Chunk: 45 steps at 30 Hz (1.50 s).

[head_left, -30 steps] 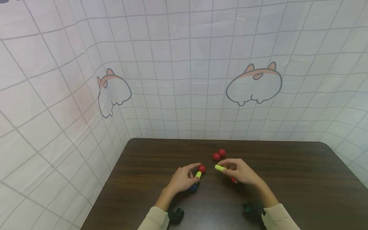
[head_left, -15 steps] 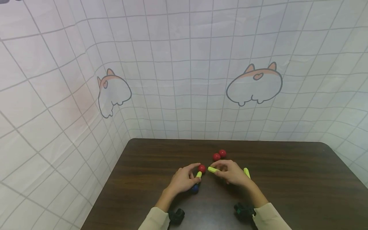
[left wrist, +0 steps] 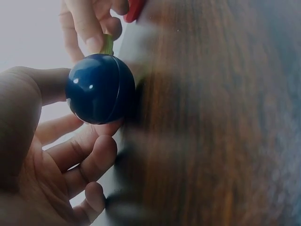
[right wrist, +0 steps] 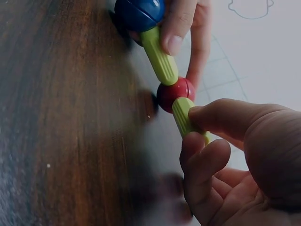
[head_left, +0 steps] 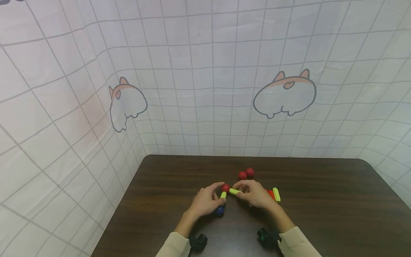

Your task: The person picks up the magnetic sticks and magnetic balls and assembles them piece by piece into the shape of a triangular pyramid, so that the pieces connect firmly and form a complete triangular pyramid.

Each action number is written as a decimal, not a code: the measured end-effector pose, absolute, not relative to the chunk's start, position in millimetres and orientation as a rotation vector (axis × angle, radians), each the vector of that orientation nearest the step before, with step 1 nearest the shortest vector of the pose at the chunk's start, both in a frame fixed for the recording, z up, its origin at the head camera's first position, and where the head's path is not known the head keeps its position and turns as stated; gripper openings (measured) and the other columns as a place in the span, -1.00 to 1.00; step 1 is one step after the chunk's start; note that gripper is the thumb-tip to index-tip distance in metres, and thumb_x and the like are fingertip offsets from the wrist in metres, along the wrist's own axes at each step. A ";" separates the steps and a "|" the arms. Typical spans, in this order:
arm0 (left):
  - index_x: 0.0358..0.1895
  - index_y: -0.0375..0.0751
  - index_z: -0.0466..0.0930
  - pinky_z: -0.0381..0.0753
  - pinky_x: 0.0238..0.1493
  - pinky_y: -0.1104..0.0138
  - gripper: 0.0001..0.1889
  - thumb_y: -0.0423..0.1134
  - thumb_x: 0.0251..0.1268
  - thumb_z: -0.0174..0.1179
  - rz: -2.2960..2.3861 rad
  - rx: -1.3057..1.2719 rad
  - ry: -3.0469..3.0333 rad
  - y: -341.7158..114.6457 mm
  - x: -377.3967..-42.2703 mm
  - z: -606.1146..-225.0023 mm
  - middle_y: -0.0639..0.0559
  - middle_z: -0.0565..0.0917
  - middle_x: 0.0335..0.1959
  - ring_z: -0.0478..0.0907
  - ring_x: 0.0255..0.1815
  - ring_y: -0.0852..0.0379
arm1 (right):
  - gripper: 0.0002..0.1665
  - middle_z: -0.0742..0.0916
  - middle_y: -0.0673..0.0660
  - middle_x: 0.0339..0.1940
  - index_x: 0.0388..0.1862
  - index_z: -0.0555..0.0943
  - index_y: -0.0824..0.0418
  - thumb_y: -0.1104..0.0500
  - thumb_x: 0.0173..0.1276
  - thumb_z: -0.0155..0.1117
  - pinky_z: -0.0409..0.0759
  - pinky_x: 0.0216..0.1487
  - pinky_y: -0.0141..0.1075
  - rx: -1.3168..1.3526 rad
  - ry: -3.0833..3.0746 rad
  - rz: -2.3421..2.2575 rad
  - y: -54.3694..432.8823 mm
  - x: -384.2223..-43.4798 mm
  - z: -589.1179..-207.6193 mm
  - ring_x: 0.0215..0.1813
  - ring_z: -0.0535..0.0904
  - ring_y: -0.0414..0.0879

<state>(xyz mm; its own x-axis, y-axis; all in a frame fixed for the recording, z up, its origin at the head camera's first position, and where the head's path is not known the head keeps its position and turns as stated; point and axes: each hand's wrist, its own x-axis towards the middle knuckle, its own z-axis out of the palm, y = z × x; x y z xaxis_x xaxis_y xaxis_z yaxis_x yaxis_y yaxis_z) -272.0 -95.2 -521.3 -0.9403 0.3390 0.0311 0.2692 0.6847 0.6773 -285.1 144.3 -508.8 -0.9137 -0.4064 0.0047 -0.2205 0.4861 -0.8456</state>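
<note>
Between the hands a blue ball point(right wrist: 139, 13), a yellow-green ridged rod point(right wrist: 160, 56) and a red ball point(right wrist: 175, 95) form a line. My left hand point(head_left: 204, 201) grips this piece, thumb on the rod and index finger reaching to the red ball. In the left wrist view the blue ball point(left wrist: 101, 89) covers most of the rod. My right hand point(head_left: 253, 194) pinches another yellow-green rod point(right wrist: 182, 115) between thumb and fingers. That rod's tip is right at the red ball in the right wrist view.
Two more red balls point(head_left: 242, 175) sit together behind the right hand on the dark wooden table point(head_left: 160, 192). Just right of that hand lie a red piece point(head_left: 271, 194) and a loose yellow-green rod point(head_left: 276, 195). A white grid-patterned cloth point(head_left: 199, 107) hangs behind.
My right hand has moved left, bringing its rod up to the red ball. The loose rod and red piece beside the right wrist have come into sight. My left hand has barely moved.
</note>
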 end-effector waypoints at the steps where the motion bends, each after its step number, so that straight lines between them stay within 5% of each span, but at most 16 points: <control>1: 0.42 0.13 0.48 0.40 -0.39 0.31 -0.38 -0.02 0.28 0.37 1.105 0.506 2.793 -95.2 -271.7 -520.8 0.28 0.63 -0.58 0.45 -0.36 0.20 | -0.74 0.64 0.08 -0.41 0.03 0.70 0.17 0.26 0.38 0.36 0.50 -0.66 -0.32 -0.538 2.535 -1.400 143.9 -284.7 -508.4 -0.70 0.44 -0.18; 11: 0.46 -0.07 0.41 0.49 -0.12 0.16 -0.36 -0.05 0.35 0.32 1.176 0.518 2.743 -92.8 -269.2 -519.1 0.25 0.70 -0.53 0.52 -0.26 0.18 | -0.69 0.69 0.09 -0.30 0.04 0.68 0.17 0.31 0.32 0.39 0.54 -0.64 -0.30 -0.531 2.557 -1.376 141.5 -284.0 -510.3 -0.65 0.50 -0.16; 17: 0.46 -0.18 0.37 0.48 -0.45 0.35 -0.43 -0.16 0.45 0.23 1.269 0.524 2.656 -92.6 -267.0 -514.2 0.13 0.76 -0.46 0.55 -0.50 0.26 | -0.69 0.70 0.11 -0.22 0.04 0.68 0.15 0.32 0.32 0.39 0.54 -0.64 -0.29 -0.529 2.564 -1.372 142.1 -283.9 -512.8 -0.63 0.51 -0.14; 29: 0.33 -0.17 0.40 0.52 -0.17 0.25 -0.51 -0.14 0.42 0.27 1.276 0.515 2.657 -93.3 -267.9 -516.8 0.18 0.78 -0.45 0.58 -0.19 0.17 | -0.70 0.71 0.14 -0.19 0.00 0.69 0.18 0.39 0.30 0.36 0.56 -0.59 -0.31 -0.531 2.570 -1.383 140.3 -281.9 -509.1 -0.56 0.54 -0.13; 36: 0.13 -0.12 0.52 0.49 -0.43 0.37 -0.73 -0.20 0.46 0.25 1.318 0.497 2.663 -96.3 -269.9 -517.4 0.09 0.74 -0.45 0.54 -0.50 0.26 | -0.71 0.75 0.18 -0.13 -0.02 0.70 0.20 0.40 0.31 0.34 0.56 -0.55 -0.32 -0.573 2.600 -1.358 142.9 -281.3 -509.5 -0.54 0.53 -0.15; 45: 0.16 -0.06 0.67 0.38 -0.48 0.42 -0.71 -0.16 0.46 0.27 1.235 0.580 2.731 -99.0 -273.8 -520.0 0.13 0.59 -0.43 0.40 -0.52 0.26 | -0.70 0.71 0.08 -0.32 -0.01 0.71 0.23 0.40 0.29 0.35 0.56 -0.54 -0.30 -0.637 2.619 -1.330 145.0 -281.4 -509.5 -0.57 0.53 -0.16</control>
<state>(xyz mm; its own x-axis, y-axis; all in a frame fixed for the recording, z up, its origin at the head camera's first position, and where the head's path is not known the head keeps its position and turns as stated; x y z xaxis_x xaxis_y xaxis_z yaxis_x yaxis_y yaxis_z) -273.8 -99.0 -520.0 -0.9241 0.3750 0.0740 0.3031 0.6011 0.7395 -281.4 145.0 -509.5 -0.9012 -0.4279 0.0683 -0.3076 0.5207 -0.7964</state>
